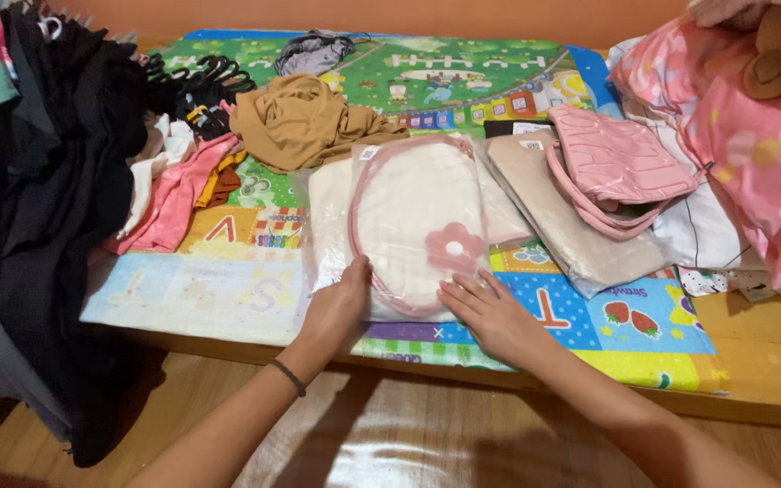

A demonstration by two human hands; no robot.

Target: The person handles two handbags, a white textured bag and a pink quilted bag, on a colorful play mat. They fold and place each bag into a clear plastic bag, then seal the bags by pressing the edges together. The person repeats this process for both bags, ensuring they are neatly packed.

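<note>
A clear-wrapped cream bag with a pink flower (418, 221) is pressed flat on the play mat (219, 289) by the left hand (336, 307) and right hand (490, 316), fingers spread open, nothing gripped.

Bare forearms, no sleeves; thin dark band (288, 376) on L wrist

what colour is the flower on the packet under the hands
Pink with a white centre, on the cream packet; seen in the head view.

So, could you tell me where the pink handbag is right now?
In the head view, the pink handbag lies right of centre on the beige packet, beside the floral bedding.
</note>
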